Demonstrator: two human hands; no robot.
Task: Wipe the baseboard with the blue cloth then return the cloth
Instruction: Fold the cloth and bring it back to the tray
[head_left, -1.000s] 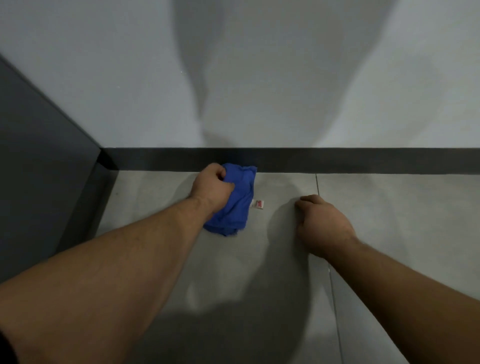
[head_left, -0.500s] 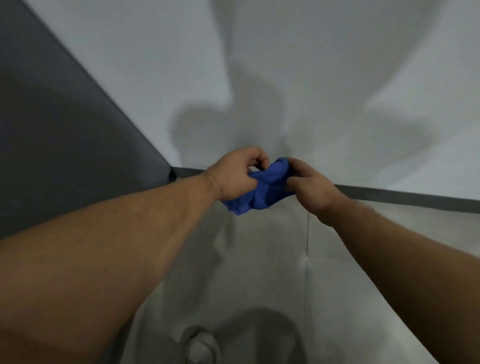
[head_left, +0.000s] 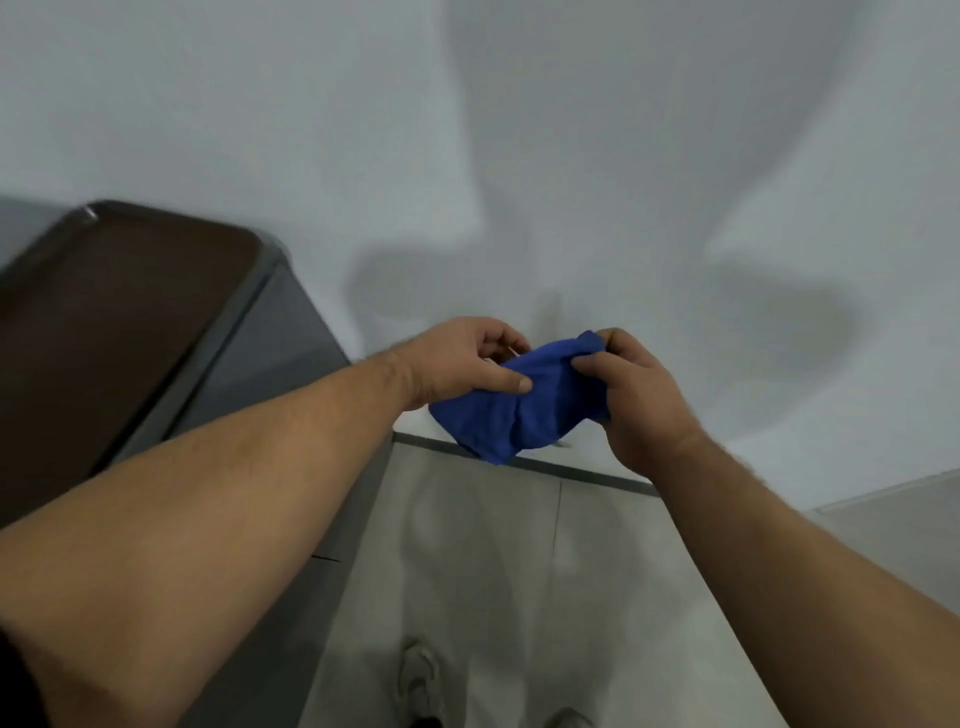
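Cloth held up in both hands.
I see my left hand (head_left: 457, 364) and right hand (head_left: 631, 400) each closed on the bunched cloth (head_left: 524, 410), above the baseboard (head_left: 582, 472); cabinet (head_left: 130, 332) at 9 o'clock.

A pale wall (head_left: 571, 156) fills the upper view, crossed by soft shadows. At left stands a grey cabinet (head_left: 270, 343) with a dark brown top (head_left: 104, 332). Below lies the light tiled floor (head_left: 498, 561), where 2 shoes (head_left: 421, 686) show (blurred, partly cut off).
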